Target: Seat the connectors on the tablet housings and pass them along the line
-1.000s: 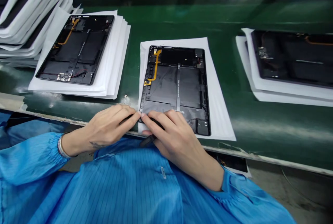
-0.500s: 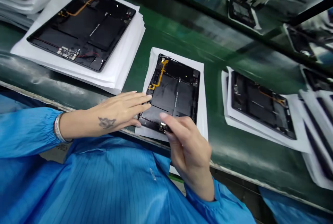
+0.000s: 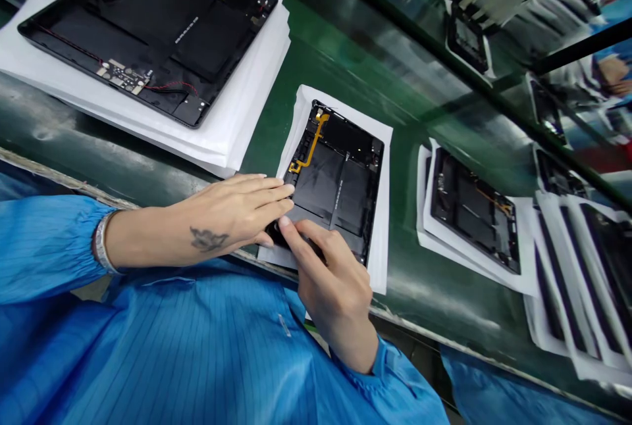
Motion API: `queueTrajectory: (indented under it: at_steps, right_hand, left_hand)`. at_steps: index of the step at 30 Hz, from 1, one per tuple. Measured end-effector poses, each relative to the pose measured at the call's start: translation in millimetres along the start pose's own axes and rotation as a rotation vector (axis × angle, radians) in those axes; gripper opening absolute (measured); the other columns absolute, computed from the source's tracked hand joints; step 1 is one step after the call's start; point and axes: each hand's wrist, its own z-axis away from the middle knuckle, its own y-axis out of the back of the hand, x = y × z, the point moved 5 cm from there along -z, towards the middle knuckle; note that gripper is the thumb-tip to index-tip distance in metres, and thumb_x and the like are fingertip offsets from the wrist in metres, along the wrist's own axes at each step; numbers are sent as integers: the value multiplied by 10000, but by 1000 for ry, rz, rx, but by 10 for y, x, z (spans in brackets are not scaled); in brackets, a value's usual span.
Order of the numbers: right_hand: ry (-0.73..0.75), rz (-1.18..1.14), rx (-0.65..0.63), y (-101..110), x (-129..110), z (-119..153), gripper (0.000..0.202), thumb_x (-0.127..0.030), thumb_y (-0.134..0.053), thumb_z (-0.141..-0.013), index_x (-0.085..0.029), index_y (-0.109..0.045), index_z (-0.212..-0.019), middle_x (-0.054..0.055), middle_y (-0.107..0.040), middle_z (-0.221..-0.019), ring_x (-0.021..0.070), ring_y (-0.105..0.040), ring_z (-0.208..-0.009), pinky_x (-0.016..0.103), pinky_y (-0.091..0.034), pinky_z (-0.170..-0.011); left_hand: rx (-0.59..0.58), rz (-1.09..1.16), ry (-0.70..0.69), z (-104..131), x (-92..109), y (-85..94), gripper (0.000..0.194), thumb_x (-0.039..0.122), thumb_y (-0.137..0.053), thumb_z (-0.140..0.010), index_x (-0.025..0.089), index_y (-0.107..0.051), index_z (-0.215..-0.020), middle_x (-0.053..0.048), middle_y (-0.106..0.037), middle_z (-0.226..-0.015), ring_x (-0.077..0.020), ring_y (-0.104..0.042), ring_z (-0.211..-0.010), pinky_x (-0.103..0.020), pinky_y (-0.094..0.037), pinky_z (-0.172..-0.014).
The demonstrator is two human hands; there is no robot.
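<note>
An opened black tablet (image 3: pixel 320 181) lies on a sheet of white paper (image 3: pixel 380 274), its dark inner parts facing up. Along its far left side runs an orange flex cable (image 3: pixel 312 149). My left hand (image 3: pixel 227 214) is stretched out, fingers together and flat, with the fingertips at the tablet's left edge. Over the near left corner is my right hand (image 3: pixel 333 274), its fingers bent and the index fingertip down beside my left fingers. The spot under those fingertips is hidden, so what they pinch cannot be made out.
On the left, a larger opened tablet (image 3: pixel 162 37) rests on a stack of white paper (image 3: pixel 237 116). Another opened tablet (image 3: pixel 474 211) lies on paper to the right, beside several paper-wrapped panels (image 3: pixel 573 274). A dark shelf with more units stands behind the green bench (image 3: pixel 409 306).
My right hand has moved left along the tablet's near edge, from the small board towards the corner by my left hand. My left hand stays at the left edge. The view has shifted.
</note>
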Motion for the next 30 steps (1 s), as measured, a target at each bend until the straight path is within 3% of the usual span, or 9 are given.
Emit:
queueTrajectory:
  at_steps: [4,10,15,22,27,30]
  right_hand:
    - [33,33,-44,-21,11,-4,410,36,-500,-920,-111,-624,-1283,99,-718,-1022,155,-582,-795,273,-499,-705]
    - [108,87,-144,-15,-24,-4,396,11,-488,-942,-66,-587,-1318,114,-717,-1072,166,-541,-789,293,-486,-680]
    - [293,281,-164,75,-130,-120,322,-23,-517,-945,0,-624,-1247,117,-736,-1014,164,-526,-703,314,-444,-570]
    - [371,299,-230,139,-131,-199,309,-40,-471,-972,3,-629,-1235,109,-732,-1030,155,-585,-769,292,-500,-590]
    - [375,343,-178,124,-172,-222,268,-59,-510,-966,-41,-665,-1185,71,-717,-904,141,-544,-690,315,-411,-498]
    - [368,295,-187,106,-159,-228,255,-96,-484,-994,-77,-683,-1153,52,-715,-865,139,-550,-685,309,-418,-496]
  left_hand:
    - [-1,-8,-4,21,1,-16,451,339,-520,-1029,48,-559,-1371,-164,-564,-1449,-256,-533,-1365,-407,-401,-1184]
    - [17,-10,-13,-3,3,6,417,345,-496,-1038,43,-618,-1299,-175,-603,-1402,-269,-584,-1309,-410,-462,-1128]
    - [17,-15,-23,1,4,14,409,340,-487,-1042,48,-618,-1296,-169,-600,-1407,-272,-577,-1317,-418,-454,-1144]
    - [16,-5,-29,77,0,-20,432,326,-484,-1047,59,-553,-1379,-159,-537,-1478,-242,-481,-1412,-408,-367,-1223]
    - [-11,-8,-23,36,8,17,417,305,-552,-1014,43,-584,-1337,-191,-560,-1445,-280,-526,-1372,-438,-420,-1183]
    - [-20,-10,-26,9,8,25,434,311,-581,-997,30,-585,-1328,-207,-571,-1427,-298,-548,-1347,-456,-444,-1159]
